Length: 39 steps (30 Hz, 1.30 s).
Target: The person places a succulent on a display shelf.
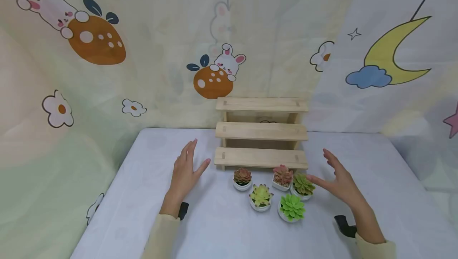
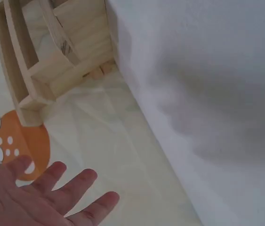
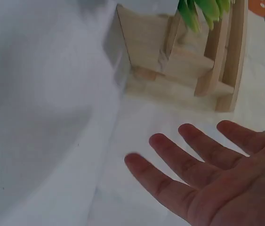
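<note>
On the table (image 1: 214,231), five plants (image 1: 261,196) are clustered below the frame's centre. At lower right, the right hand (image 1: 340,185) is held wide beside the rightmost plant (image 1: 304,185); contact cannot be told. Left of centre, the left hand (image 1: 184,175) is spread wide. Behind the plants, a rack (image 1: 261,157) is placed.

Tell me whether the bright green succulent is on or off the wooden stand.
Off: the bright green succulent sits in its white pot on the white tabletop, in front of and apart from the wooden stand.
</note>
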Tool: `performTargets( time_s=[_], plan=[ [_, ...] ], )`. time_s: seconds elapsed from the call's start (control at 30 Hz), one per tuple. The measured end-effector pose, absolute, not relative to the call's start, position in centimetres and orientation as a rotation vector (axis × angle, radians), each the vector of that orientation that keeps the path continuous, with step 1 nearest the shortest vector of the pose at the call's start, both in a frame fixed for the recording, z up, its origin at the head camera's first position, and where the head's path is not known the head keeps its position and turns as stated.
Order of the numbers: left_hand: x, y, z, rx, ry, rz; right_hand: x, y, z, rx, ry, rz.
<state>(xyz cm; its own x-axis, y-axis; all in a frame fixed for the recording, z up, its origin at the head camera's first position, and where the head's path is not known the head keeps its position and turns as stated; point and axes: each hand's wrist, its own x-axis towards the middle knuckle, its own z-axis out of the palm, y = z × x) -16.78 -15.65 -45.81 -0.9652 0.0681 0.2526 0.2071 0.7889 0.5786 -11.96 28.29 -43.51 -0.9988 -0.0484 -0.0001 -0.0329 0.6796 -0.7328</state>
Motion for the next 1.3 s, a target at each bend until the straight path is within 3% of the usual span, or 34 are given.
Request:
performTargets(
  time_s=[0.2,0.53,1.3],
  plan=[
    [-19.9,-14.5,-46.1,-0.171,-2.564,-1.600,-11.5,27.9,-44.0,-0.074,2.786,-1.325],
    [-23.8,-12.0,-46.4,-0.115,-2.464,-2.038,-10.6,27.3,-45.7,-0.097,2.762,-1.267],
    [-25.7,-9.5,-47.4,0.034,-2.382,-2.156,-10.5,26.4,-47.1,-0.248,2.814,-1.130]
  ],
)
